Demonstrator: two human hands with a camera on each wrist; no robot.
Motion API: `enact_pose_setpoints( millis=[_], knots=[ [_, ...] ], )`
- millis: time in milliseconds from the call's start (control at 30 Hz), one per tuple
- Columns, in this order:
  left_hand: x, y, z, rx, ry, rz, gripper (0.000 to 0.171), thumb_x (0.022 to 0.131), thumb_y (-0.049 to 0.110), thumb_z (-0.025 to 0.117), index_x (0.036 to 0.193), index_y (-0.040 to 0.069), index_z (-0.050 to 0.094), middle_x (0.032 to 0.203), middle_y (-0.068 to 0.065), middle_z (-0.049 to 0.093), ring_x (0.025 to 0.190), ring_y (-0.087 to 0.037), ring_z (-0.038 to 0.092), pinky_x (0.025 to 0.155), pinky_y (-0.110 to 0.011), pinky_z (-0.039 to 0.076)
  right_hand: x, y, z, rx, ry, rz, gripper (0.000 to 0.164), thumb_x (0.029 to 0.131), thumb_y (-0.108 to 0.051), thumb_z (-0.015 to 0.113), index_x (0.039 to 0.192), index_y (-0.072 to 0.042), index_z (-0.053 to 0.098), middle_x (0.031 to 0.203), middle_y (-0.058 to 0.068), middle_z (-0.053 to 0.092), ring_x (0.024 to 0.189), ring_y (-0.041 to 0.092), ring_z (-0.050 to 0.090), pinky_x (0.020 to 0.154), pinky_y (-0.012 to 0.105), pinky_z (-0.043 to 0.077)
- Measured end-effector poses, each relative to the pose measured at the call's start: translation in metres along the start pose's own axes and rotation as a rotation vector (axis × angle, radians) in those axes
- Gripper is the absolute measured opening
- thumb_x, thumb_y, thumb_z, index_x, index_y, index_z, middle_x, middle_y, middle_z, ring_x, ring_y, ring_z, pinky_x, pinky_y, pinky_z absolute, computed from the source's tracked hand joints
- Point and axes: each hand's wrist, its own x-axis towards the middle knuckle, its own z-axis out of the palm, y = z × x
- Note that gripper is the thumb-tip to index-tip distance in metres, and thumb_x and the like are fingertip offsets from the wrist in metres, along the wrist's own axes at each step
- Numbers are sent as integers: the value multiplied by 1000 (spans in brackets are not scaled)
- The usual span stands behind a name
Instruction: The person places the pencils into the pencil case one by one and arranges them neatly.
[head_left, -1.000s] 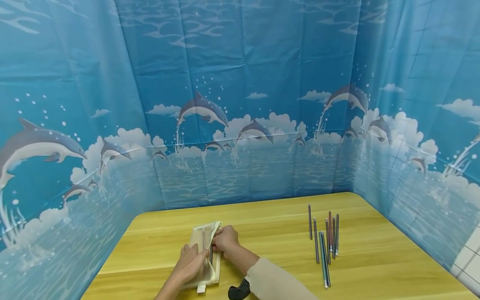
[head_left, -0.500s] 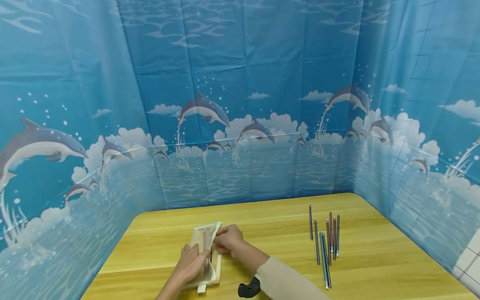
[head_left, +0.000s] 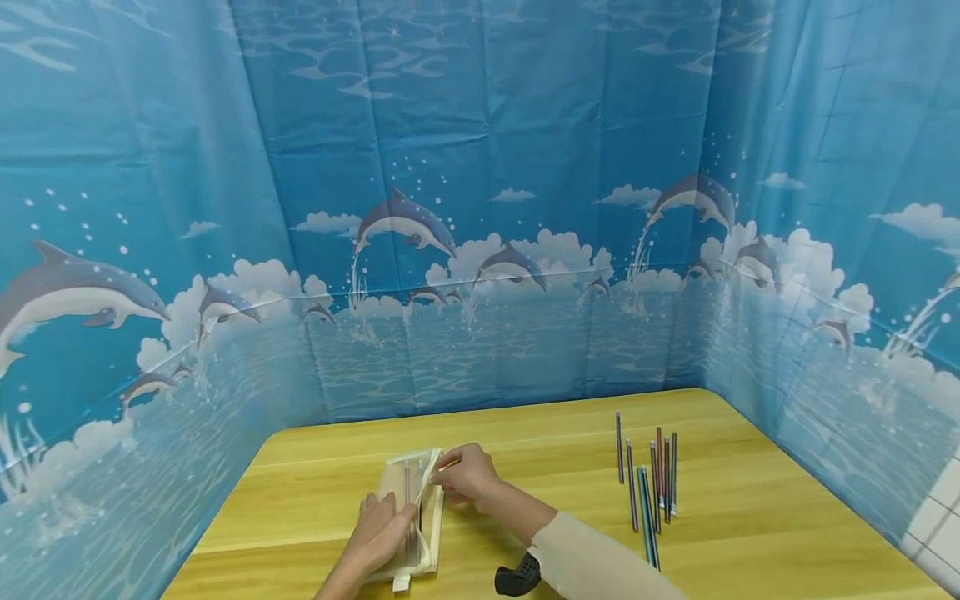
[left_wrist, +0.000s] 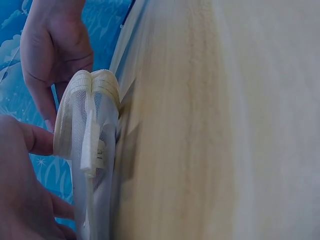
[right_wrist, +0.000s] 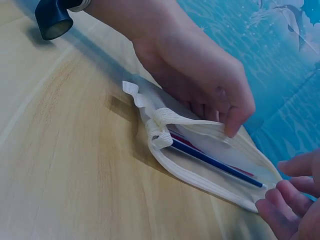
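Note:
A cream mesh pencil case (head_left: 395, 477) with a zipped edge lies on the table, its mouth gaping. My left hand (head_left: 378, 529) rests on the case and holds the upper edge of the mouth between thumb and fingers. In the right wrist view, a blue pencil (right_wrist: 215, 162) and a red pencil (right_wrist: 245, 170) lie inside the case. My right hand (head_left: 467, 477) is beside the far end of the mouth. Its loosely bent fingers (right_wrist: 287, 192) are near the blue pencil's end, and no held thing shows between them.
Several loose pencils (head_left: 648, 500) lie on the right side of the yellow wood-patterned table (head_left: 540, 454). A black curved device part (head_left: 517, 577) sits by the right sleeve (head_left: 592, 558). A blue dolphin-print curtain (head_left: 480, 333) encloses the table's back and sides.
My right hand has drawn back a little to the right from the case's mouth, and its forearm has shifted right. The left hand stays in place on the case.

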Motion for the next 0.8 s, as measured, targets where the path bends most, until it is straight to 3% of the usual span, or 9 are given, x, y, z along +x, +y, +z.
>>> enact_pose_setpoints(
  millis=[367,800],
  knots=[
    [-2,-2,4,-15,16,-3,77,95,39,55,141,-22,44,153,-51,16,146,-62,13,111,-74,22,-2,-7,-27,2,-52,-50,28,89,-3,79,115,3,72,108,11,70,89,29,71,74,51,61],
    [-3,-1,5,-31,11,-1,79,95,40,56,142,-23,43,154,-50,16,146,-62,9,112,-76,16,-3,-5,-57,37,-147,-47,35,91,-6,77,123,3,68,105,10,71,102,39,69,82,56,59]
  ],
)
